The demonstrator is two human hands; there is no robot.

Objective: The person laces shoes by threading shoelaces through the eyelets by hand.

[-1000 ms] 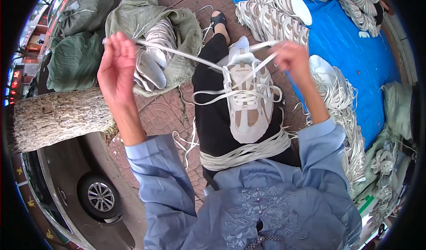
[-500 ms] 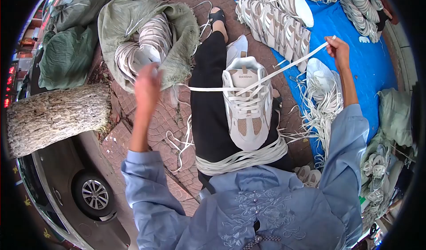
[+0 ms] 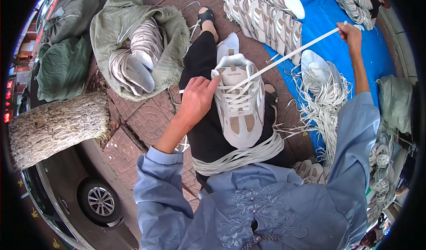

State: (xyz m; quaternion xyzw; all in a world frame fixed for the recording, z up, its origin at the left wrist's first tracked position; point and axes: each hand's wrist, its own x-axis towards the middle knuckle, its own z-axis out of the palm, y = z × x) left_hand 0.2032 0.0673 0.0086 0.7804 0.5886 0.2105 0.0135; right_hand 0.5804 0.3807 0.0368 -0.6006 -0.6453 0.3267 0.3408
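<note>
A white and beige shoe upper rests on the black-trousered lap, toe toward the body, with a lace crisscrossed over its front. My right hand is pinched on one lace end, which stretches taut from the shoe up to the right. At the shoe's left edge, my left hand has its fingers closed, with a short bit of white lace showing beside it. A bundle of loose white laces lies across the thighs below the toe.
An open sack of stacked shoe uppers and a tree trunk are at the left, above a parked car. Rows of uppers and a heap of laces lie on a blue sheet at the right.
My right hand has moved out to the upper right, drawing the lace straight. My left hand first let its lace drop from a raised position, then came in to the shoe's left side.
</note>
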